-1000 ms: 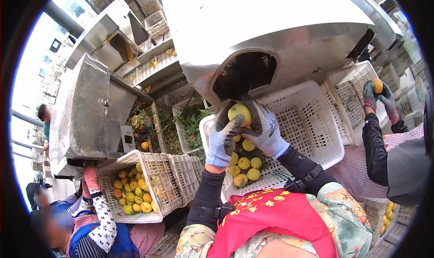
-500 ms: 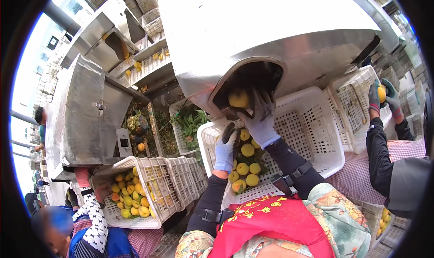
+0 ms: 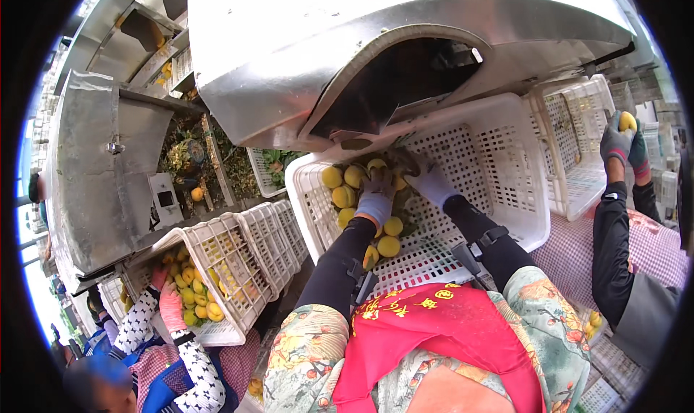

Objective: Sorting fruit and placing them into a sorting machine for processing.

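Yellow peaches lie along the left side of a white plastic crate in front of me. Both my hands reach down into this crate, in pale gloves with dark fingers. My left hand is over the peaches, its fingers curled against a peach near the crate's far wall. Just to its right, my right hand is low in the crate beside a few green leaves. Its fingertips are dark and blurred, so what they touch is unclear.
A metal machine with a dark arched opening rises beyond the crate. At left, a co-worker's pink-gloved hand is at another crate of peaches. Another co-worker's gloved hands hold a peach at right, beside stacked crates.
My right hand has come out of the machine's opening, where it was at a peach, down into the crate. My left hand has moved from near the rim onto the peaches. The view has shifted.
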